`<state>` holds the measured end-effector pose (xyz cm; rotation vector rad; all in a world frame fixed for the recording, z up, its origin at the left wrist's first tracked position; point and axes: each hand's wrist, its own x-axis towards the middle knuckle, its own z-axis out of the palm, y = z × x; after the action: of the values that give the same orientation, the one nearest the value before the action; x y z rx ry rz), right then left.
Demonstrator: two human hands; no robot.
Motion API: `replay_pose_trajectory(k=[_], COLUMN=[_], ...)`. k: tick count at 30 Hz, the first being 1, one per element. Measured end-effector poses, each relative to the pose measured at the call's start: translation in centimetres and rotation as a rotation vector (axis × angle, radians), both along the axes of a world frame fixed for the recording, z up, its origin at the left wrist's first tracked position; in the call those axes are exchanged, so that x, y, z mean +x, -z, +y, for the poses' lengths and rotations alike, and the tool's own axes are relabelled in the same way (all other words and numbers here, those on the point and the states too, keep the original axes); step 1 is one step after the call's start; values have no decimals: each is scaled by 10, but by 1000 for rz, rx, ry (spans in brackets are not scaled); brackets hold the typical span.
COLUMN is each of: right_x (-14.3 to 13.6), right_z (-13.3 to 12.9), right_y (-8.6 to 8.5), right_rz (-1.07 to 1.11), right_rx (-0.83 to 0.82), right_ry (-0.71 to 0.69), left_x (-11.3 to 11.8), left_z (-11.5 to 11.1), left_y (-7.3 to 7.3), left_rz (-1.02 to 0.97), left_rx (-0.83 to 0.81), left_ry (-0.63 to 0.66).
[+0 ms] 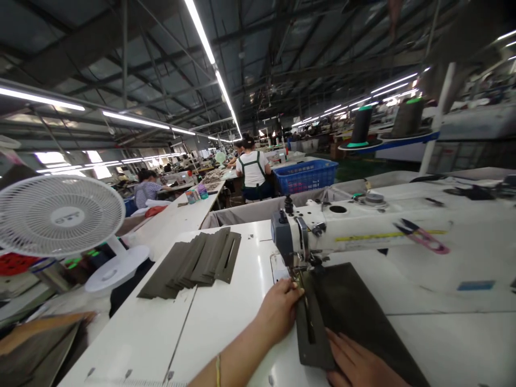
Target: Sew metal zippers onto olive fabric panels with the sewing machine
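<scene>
Under the head of a white sewing machine [322, 231] lies a dark olive fabric panel [358, 306]. A narrower olive piece [316, 344] with a long slot rests on top, its far end at the presser foot. My left hand [280, 306] is beside the needle area, fingers bent together on the left edge of the slotted piece. What its fingertips grip is partly hidden. My right hand [358, 360] lies low on the panel, fingers stretched out and touching the slotted piece's right edge. To the left, a fanned stack of similar olive pieces [193, 263] lies on the white table [226, 317].
A white fan [68, 215] stands at the left. Pink-handled snips [427, 240] rest on the machine arm. Thread cones [360, 126] stand at the upper right. Behind the table are a blue crate [306, 176] and a seated person in a white shirt [253, 167].
</scene>
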<state>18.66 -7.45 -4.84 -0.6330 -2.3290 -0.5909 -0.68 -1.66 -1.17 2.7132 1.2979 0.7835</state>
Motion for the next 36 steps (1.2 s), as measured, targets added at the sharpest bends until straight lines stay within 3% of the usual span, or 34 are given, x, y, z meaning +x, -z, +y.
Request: replay_pose_trajectory(k=[4,10,16,20,23,28,36], right_x=[-6,-9,-9,-13,-15,-17,-15], right_z=[1,-4,-2,1,3,10,27], right_y=[4,-4,19,27,25,23,10], right_rz=[-11,36,59,168,107,259,143], right_rx=[82,-1,66,91,57,40,34], right_ry=[45,20,24,25,22,36,44], left_x=[-2,6,11,11,10,7,9], left_z=[-17,-28,-29,-28,-24,-13,5], left_y=[0,4,8,7,5,6,1], left_rz=[-45,33,180,196,179,199,115], left_rx=[-5,56,70,67,90,110,164], left_ry=[8,-14,-11,-8,5,18,19])
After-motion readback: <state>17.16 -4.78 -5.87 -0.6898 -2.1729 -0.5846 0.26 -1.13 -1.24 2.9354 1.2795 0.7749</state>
